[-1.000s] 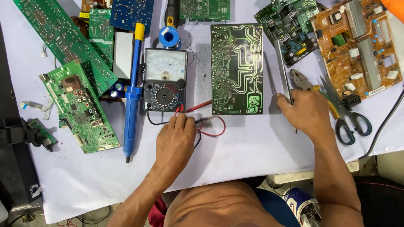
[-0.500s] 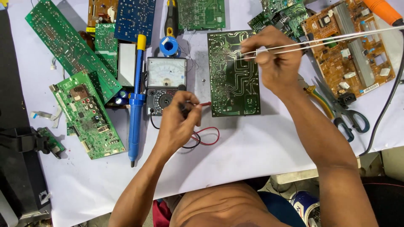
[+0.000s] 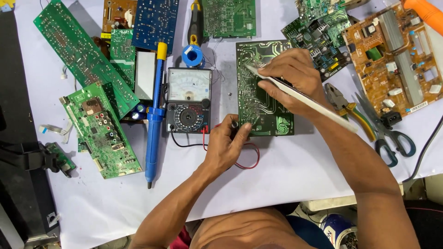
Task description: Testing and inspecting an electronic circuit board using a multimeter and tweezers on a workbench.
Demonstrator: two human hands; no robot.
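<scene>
Your right hand (image 3: 295, 80) is clamped on a long pale tool (image 3: 300, 94) over the dark green, copper-traced circuit board (image 3: 263, 103); your left hand (image 3: 226, 145) pinches what seems a probe.

1. A table covered in white sheet (image 3: 286, 184) carries everything.
2. At the centre lies a dark green circuit board (image 3: 258, 106), solder side up.
3. At its nine o'clock sits an analog multimeter (image 3: 188, 100), red and black leads (image 3: 247, 159) curling at six o'clock.
4. Left of the meter lies a blue desoldering pump (image 3: 153, 115); above it, a blue solder spool (image 3: 193, 55).
5. Further at nine o'clock lie several green boards (image 3: 99, 129).
6. At three o'clock lie pliers (image 3: 346, 108), scissors (image 3: 385, 133) and an orange-brown board (image 3: 397, 60).
</scene>
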